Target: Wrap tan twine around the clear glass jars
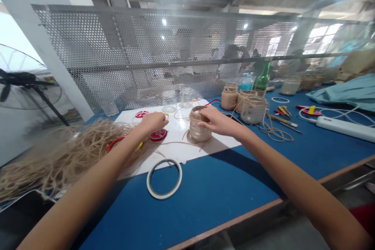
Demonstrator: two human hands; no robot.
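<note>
Just in front of the white board [178,125], a ring-shaped roll of white tape [151,189] lies flat on the blue surface [205,187]; your hands are apart on the board; your right hand [218,121] is clamped over the mouth of a twine-wrapped jar [200,127], which stands upright on the board; your left hand [154,122] hovers over the board's left part, just above a red lid [158,134], with a bit of yellow showing at its fingertips [164,119]; you cannot tell whether it holds anything; a second red lid [141,114] sits just beyond those fingers; off the board's left edge spreads a tangled heap of loose twine [67,156], with a red ring [115,143] at its edge; beyond the board stand two clear glass jars [169,100]; to the board's right are three more twine-wrapped jars [245,99], with loose twine and hand tools [283,120] beside them; farther right lie a white power strip [342,128] and a teal cloth [345,93]; past the board's far side rise a green glass bottle [262,76] and a perforated metal screen [175,54].
</note>
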